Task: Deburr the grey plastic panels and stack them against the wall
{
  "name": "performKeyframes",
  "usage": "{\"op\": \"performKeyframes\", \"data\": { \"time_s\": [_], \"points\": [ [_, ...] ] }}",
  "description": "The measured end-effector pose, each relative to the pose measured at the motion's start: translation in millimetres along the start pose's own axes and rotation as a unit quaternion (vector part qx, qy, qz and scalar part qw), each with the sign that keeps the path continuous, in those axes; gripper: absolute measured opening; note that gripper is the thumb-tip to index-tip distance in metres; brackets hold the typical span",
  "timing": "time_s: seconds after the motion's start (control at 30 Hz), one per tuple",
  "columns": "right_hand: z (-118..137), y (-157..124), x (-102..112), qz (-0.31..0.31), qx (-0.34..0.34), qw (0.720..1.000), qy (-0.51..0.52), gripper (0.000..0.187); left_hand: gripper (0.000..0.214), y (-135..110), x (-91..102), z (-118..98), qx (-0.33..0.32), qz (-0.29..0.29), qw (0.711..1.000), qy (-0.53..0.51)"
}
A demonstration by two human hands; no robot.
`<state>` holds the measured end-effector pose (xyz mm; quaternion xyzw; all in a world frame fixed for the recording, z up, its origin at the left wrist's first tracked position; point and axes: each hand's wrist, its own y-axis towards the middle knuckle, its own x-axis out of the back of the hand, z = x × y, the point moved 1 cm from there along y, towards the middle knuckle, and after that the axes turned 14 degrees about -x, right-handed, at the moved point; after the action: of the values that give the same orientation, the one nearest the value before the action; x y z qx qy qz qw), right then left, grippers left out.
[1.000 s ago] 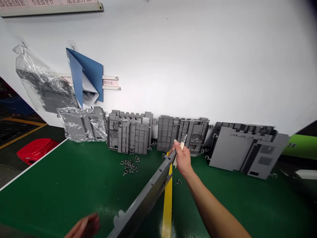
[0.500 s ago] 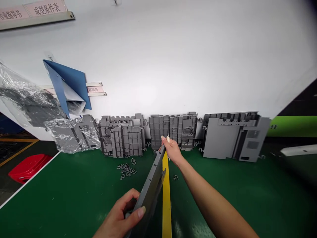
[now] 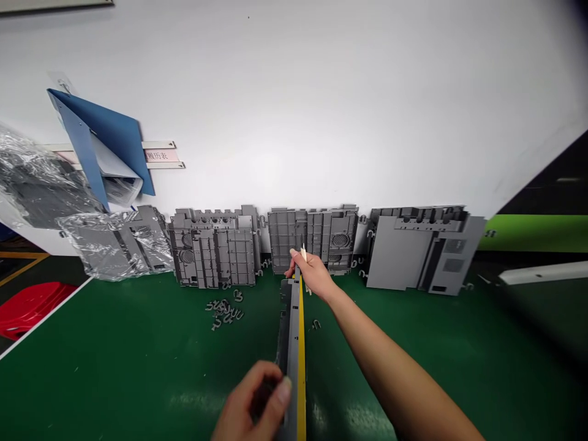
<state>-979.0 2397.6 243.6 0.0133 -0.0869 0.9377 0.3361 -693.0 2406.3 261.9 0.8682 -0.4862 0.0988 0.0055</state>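
I hold a long grey plastic panel (image 3: 289,331) on edge above the green table (image 3: 138,361), seen edge-on and running away from me. My left hand (image 3: 255,404) grips its near end, fingers wrapped round it. My right hand (image 3: 310,272) is closed at the panel's far end and also pinches a small pale, blade-like tool (image 3: 304,252) that points upward. A yellow stripe (image 3: 301,367) on the table runs right beside the panel.
Several grey moulded panels (image 3: 215,248) (image 3: 315,239) (image 3: 425,251) lean against the white wall. Small grey scraps (image 3: 225,309) lie on the table. A plastic-wrapped part (image 3: 114,248) and a blue folder (image 3: 98,144) are at left, a red bin (image 3: 22,306) on the floor.
The panel has swung from a diagonal to nearly straight away from me. My left hand came into view and took hold of its near end. The view shifted right.
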Motion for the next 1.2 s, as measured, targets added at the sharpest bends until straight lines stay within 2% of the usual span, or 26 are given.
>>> {"op": "performKeyframes", "data": {
  "time_s": [0.1,0.2,0.3,0.37,0.47,0.53,0.63,0.77,0.9,1.03,1.2],
  "points": [
    [3.0,-0.9,-0.8,-0.02,0.013,0.999,-0.045,0.059,0.053,53.7,17.2,-2.2,-0.061,-0.088,0.994,0.017],
    [7.5,-7.3,1.0,-0.068,0.03,0.995,-0.068,0.058,0.065,124.8,18.0,-1.8,-0.108,-0.104,0.987,-0.048],
    [8.1,-26.2,13.8,-0.16,0.036,0.984,-0.062,0.057,0.069,177.3,11.3,-2.6,-0.122,-0.043,0.983,-0.131],
    [5.3,-45.1,27.6,-0.179,-0.005,0.983,-0.049,0.058,0.068,193.9,8.2,-4.8,-0.134,0.034,0.977,-0.165],
    [0.9,-76.6,46.7,-0.11,-0.121,0.986,-0.025,0.063,0.058,201.8,5.8,-8.6,-0.17,0.112,0.97,-0.133],
    [1.2,-94.5,54.2,-0.056,-0.161,0.985,-0.015,0.063,0.052,205.0,3.3,-9.5,-0.193,0.111,0.97,-0.093],
    [7.0,-109.5,56.8,0.006,-0.139,0.989,-0.051,0.055,0.051,211.5,-3.7,-6.7,-0.192,0.085,0.974,-0.087],
    [18.1,-109.9,54.0,0.06,-0.118,0.984,-0.122,0.049,0.049,216.3,-10.7,-1.5,-0.178,0.055,0.976,-0.112],
    [28.4,-101.9,50.7,0.011,-0.063,0.959,-0.275,0.049,0.044,216.1,-9.5,1.1,-0.179,0.03,0.977,-0.109],
    [32.1,-93.7,42.2,-0.046,-0.018,0.901,-0.431,0.052,0.043,216.3,-7.1,3.1,-0.186,0.034,0.977,-0.103],
    [34.3,-87.8,30.4,-0.09,0.019,0.828,-0.553,0.051,0.041,216.8,-6.0,4.0,-0.202,0.036,0.974,-0.101]
  ]
}}
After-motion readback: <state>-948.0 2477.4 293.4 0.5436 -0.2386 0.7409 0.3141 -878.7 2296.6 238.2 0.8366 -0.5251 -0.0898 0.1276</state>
